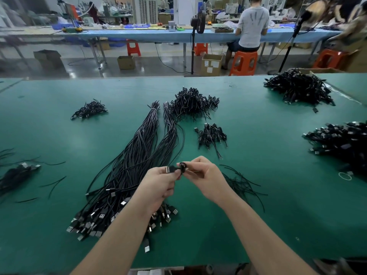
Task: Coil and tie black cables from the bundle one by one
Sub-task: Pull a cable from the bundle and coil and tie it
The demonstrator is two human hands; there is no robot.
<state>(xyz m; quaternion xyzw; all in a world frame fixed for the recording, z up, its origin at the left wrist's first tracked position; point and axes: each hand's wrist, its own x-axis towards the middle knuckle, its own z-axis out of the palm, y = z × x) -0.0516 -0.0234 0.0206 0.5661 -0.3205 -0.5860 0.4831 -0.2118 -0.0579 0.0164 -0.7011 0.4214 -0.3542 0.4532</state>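
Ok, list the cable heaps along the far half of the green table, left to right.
Small coiled pile → long straight bundle → big coiled heap → far-right heap.

My left forearm covers the near connector ends of the long bundle (127, 175), so I cannot count them. The small coiled cable (181, 168) sits between my hands; my fingers hide most of it, and I cannot tell whether a tie is on it. The pile at the right edge (341, 141) is cut off by the frame, as is the dark heap at the left edge (15, 175). The lower right corner is blurred; I cannot identify what lies there. Items on the far blue bench (158, 34) are too small to name.
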